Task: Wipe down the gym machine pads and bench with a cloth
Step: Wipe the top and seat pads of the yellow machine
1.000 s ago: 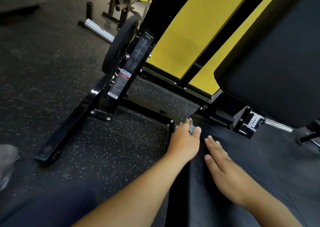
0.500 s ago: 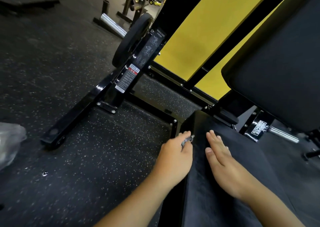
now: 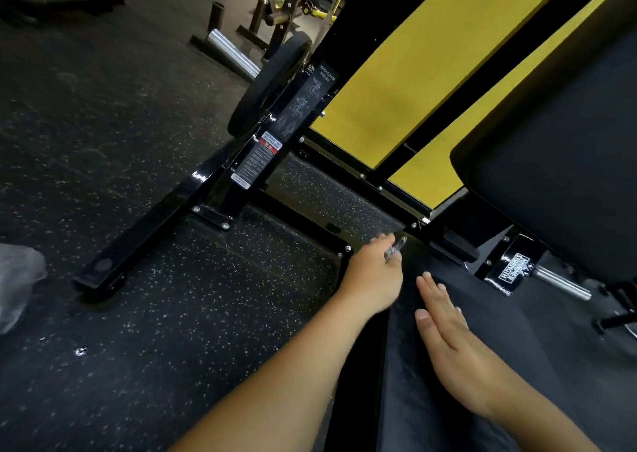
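The left hand [image 3: 374,279] has its grip closed on a small grey patterned scrap of cloth [image 3: 395,248], of which only a strip shows between the fingers, at the far left corner of the seat pad [image 3: 482,365]; the cloth sits right at the pad's edge, so I judge the wipe is working along that border. Just beside it the right hand [image 3: 455,344] lies flat on the same pad, its grip slack with fingers straight and together, holding nothing and seemingly steadying the surface. The seat pad looks dull and even, with no visible wet streaks, so how much of it has been wiped cannot be told. Beyond it the large black back pad [image 3: 558,162] rises at the right with no hand or cloth near it, so I judge it is not being wiped now and, with any other pads, may remain to do. Further out stand the black frame [image 3: 241,175] with its warning label, a weight plate [image 3: 269,86], yellow panels [image 3: 396,82] and the speckled rubber floor [image 3: 138,141], with a pale plastic bag [image 3: 17,279] at the far left edge
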`<state>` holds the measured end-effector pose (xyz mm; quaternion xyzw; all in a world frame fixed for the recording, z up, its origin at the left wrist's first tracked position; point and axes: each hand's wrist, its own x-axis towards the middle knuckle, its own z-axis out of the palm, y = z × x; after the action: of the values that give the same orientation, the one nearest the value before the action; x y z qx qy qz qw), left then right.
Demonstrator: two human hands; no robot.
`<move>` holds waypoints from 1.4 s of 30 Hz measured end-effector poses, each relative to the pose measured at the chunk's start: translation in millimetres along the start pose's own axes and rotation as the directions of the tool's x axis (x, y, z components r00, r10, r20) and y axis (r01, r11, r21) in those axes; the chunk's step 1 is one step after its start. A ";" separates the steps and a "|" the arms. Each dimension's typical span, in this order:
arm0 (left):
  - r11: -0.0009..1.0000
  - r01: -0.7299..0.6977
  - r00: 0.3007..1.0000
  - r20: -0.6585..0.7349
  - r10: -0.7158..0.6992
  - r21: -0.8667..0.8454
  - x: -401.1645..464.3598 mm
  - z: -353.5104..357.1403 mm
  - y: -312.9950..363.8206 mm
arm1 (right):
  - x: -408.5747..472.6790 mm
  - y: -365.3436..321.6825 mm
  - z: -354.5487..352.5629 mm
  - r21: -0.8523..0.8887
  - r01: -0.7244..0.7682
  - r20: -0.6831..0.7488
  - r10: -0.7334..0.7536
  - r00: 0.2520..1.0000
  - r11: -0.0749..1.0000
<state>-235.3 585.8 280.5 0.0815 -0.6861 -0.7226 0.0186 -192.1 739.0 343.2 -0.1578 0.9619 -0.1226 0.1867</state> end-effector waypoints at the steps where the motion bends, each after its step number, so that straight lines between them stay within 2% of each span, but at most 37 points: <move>1: 1.000 0.011 1.000 0.000 -0.011 0.005 8.0 -0.1 1.9 | 0.2 -0.9 0.4 -0.002 -0.003 -0.004 0.003 1.000 1.000; 4: 0.999 0.021 1.000 0.004 -0.021 0.047 8.0 -0.5 2.0 | -0.8 -1.0 0.0 -0.006 -0.018 -0.009 0.018 1.000 1.000; 8: 0.996 0.012 1.000 0.012 -0.013 0.088 -33.3 -6.3 -7.0 | -2.4 -1.3 -0.4 -0.014 -0.011 -0.006 0.011 1.000 1.000; 12: 1.000 0.016 1.000 -0.019 -0.016 -0.006 -86.3 -12.1 -11.2 | -2.0 -1.9 -1.9 -0.017 -0.005 -0.006 0.005 1.000 1.000; 15: 0.998 -0.021 1.000 0.001 0.021 -0.060 -122.2 -17.1 -20.7 | -2.0 -1.8 -1.1 -0.022 -0.001 -0.009 0.001 1.000 1.000; 18: 0.996 0.005 1.000 0.004 -0.005 -0.084 -144.4 -19.8 -27.0 | -1.7 -1.3 0.4 -0.023 -0.003 -0.016 0.002 1.000 1.000; 21: 0.994 0.016 1.000 -0.005 -0.017 -0.112 -136.1 -16.2 -23.0 | -1.0 0.6 1.5 -0.029 0.002 -0.015 -0.002 1.000 1.000; 24: 0.997 -0.029 0.999 -0.014 0.028 -0.066 -95.2 -10.0 -16.4 | 0.9 2.4 1.7 -0.033 0.003 -0.015 -0.003 1.000 0.999; 27: 1.000 -0.011 1.000 -0.009 0.011 0.018 -47.9 -7.5 -5.5 | 0.5 3.4 1.3 -0.024 0.000 -0.021 -0.001 1.000 1.000; 31: 0.999 -0.010 1.000 0.008 0.009 0.036 -18.6 -7.3 0.6 | 0.8 2.2 1.5 -0.020 0.004 -0.021 -0.004 1.000 1.000; 42: 1.000 -0.028 0.999 -0.032 0.028 -0.002 -124.7 -13.7 -18.8 | 0.8 5.3 0.5 -0.060 0.007 -0.021 -0.009 1.000 0.998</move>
<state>-108.8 590.6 272.8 0.0833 -0.6858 -0.7219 0.0396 -193.9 743.5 341.0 -0.1658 0.9664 -0.0962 0.1710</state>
